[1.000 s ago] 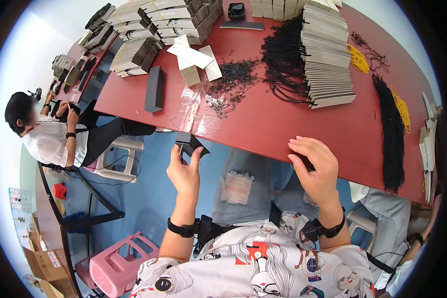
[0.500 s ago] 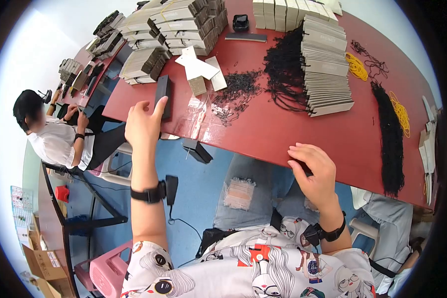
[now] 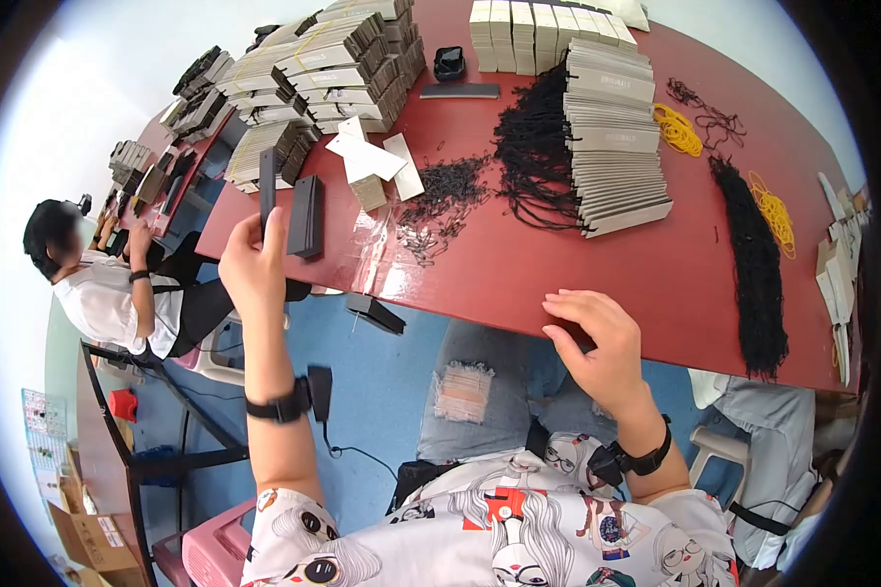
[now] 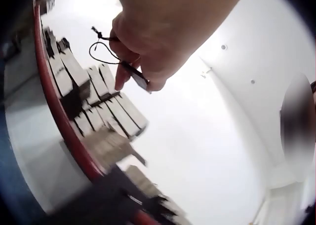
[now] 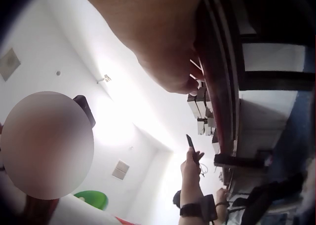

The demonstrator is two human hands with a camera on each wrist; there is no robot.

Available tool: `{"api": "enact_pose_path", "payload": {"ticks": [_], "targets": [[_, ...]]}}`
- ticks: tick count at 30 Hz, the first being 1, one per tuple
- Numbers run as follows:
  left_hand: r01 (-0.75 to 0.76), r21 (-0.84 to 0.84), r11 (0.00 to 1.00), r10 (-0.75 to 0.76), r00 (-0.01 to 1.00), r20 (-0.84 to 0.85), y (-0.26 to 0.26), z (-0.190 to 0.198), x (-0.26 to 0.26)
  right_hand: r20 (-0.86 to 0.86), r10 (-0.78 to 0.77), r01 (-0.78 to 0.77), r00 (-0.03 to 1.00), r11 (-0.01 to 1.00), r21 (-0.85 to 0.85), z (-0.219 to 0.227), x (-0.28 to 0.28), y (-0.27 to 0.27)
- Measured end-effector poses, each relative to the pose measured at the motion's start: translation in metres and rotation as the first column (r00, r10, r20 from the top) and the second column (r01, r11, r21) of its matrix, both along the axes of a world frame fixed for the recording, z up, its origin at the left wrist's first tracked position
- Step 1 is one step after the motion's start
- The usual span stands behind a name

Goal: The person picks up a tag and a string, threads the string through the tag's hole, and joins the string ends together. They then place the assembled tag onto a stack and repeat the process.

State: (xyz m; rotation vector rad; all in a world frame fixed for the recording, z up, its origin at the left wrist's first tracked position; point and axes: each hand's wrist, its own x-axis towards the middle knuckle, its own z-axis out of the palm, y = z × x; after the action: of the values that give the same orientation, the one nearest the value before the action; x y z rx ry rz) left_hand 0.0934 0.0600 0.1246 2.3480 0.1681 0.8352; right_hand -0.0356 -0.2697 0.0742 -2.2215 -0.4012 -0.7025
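The left hand (image 3: 255,261) pinches a narrow dark card (image 3: 267,181) between thumb and fingers, raised beside a dark stack (image 3: 306,217) at the table's left. In the left wrist view the same hand (image 4: 148,47) holds the card (image 4: 134,76), and a thin black cord loop (image 4: 102,51) trails from it. The right hand (image 3: 602,350) rests at the table's front edge, fingers loosely bent, holding nothing. A black block with a thin pin (image 3: 376,315) sticks out below the table edge, touched by neither hand.
On the red table (image 3: 440,284) lie bundled card stacks (image 3: 338,59), white cards (image 3: 367,155), loose black clips (image 3: 445,191), a corded card row (image 3: 612,137), yellow bands (image 3: 677,130) and a black cord bundle (image 3: 751,269). Another person (image 3: 103,293) sits at the left.
The left hand left the black block below the table edge, reached to the dark stack, and now holds a card lifted left of it. The right hand has stayed at the table edge.
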Motion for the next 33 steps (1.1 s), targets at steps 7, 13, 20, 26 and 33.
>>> {"api": "enact_pose_path", "payload": {"ticks": [7,13,20,26,33], "targets": [[0.728,-0.407,0.552,-0.805,0.592,-0.034,-0.115,-0.03,-0.104,-0.154,0.618,-0.156,0.771,0.418,0.895,0.04,0.014,0.029],[0.751,-0.525,0.4,-0.859,0.507,0.072,-0.127,-0.035,-0.1,-0.202,0.624,-0.425,0.755,0.7,0.574,0.047,0.026,0.019],[0.724,-0.219,0.654,-0.736,0.676,0.034,-0.091,-0.051,-0.136,-0.225,0.649,-0.58,0.727,0.755,0.305,0.045,0.011,0.042],[0.592,-0.191,0.783,-0.598,0.801,0.03,-0.055,-0.089,-0.164,-0.364,0.729,-0.511,0.58,0.673,0.534,0.018,0.002,0.073],[0.521,-0.615,0.592,-0.606,0.791,0.086,-0.062,-0.11,-0.17,-0.387,0.791,-0.449,0.473,0.595,0.667,0.004,0.009,0.093]]}}
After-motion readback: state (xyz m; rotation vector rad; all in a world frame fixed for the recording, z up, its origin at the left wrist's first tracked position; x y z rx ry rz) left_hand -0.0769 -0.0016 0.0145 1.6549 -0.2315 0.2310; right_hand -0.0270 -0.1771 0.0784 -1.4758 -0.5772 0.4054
